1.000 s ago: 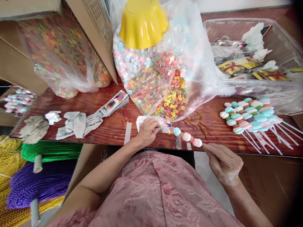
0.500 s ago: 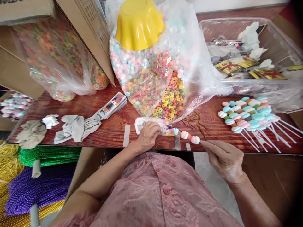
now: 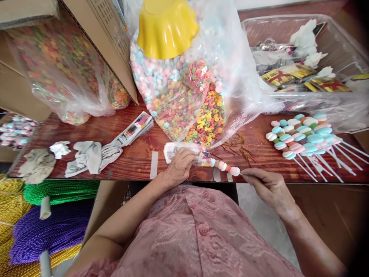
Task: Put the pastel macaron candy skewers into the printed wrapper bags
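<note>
My left hand (image 3: 181,165) is closed on a printed clear candy wrapper (image 3: 205,159) at the table's front edge, on top of a small stack of wrappers (image 3: 170,151). A skewer of marshmallows and gummy rings (image 3: 223,166) lies partly inside the wrapper's open end, and its right part sticks out. My right hand (image 3: 266,186) pinches the white stick of this skewer just past the last pink marshmallow. Right of it lies a pile of finished-looking candy skewers (image 3: 305,136), their white sticks pointing to the front right.
Behind my hands, a big clear bag (image 3: 141,73) of marshmallows holds gummy rings (image 3: 209,119) and a yellow bowl (image 3: 167,29). Gold twist ties (image 3: 243,150) lie scattered nearby. A clear bin (image 3: 305,94) stands back right. Gloves (image 3: 92,157), wrappers (image 3: 135,129) and a carton (image 3: 109,42) are left.
The skewer has slid left, deeper into the wrapper, with my right hand moving left along with it. My left hand stays in place on the wrapper.
</note>
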A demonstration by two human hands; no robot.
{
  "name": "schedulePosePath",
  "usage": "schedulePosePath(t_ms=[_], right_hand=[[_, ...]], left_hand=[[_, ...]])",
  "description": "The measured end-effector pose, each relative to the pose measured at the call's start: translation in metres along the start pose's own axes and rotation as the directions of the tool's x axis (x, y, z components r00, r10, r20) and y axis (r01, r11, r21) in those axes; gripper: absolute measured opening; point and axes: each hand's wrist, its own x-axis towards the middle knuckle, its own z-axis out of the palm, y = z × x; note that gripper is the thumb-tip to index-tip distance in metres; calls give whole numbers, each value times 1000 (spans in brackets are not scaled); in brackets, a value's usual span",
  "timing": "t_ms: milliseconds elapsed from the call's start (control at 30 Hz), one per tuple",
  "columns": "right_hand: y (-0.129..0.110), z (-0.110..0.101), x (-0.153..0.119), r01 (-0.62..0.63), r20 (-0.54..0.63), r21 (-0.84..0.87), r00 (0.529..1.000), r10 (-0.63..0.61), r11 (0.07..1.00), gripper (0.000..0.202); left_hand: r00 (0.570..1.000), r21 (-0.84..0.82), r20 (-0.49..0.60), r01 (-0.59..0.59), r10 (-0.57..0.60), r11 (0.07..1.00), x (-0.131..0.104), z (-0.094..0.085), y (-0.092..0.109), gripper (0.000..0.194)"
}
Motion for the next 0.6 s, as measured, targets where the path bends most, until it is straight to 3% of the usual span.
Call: schedulePosePath(t_ms=[167,300,433,600], right_hand=[[4,1,-6,-87,43,-56,995,89,995,18],[1,3,-7,-29,28,-91,999,32,995,16],[-7,2,-7,53,-44,-90,997,-57,995,14],[-6,-4,-17,11,-166,-18,986,-13,1000,15]], left_hand=[[986,158,165,7,-34,987,3,-6,15,25],[952,290,290,13,-101,957,12,-4,26,29],[950,356,274,47,-152,933,18,3,28,28],[949,321,269,74,-166,944,14,5,27,37]])
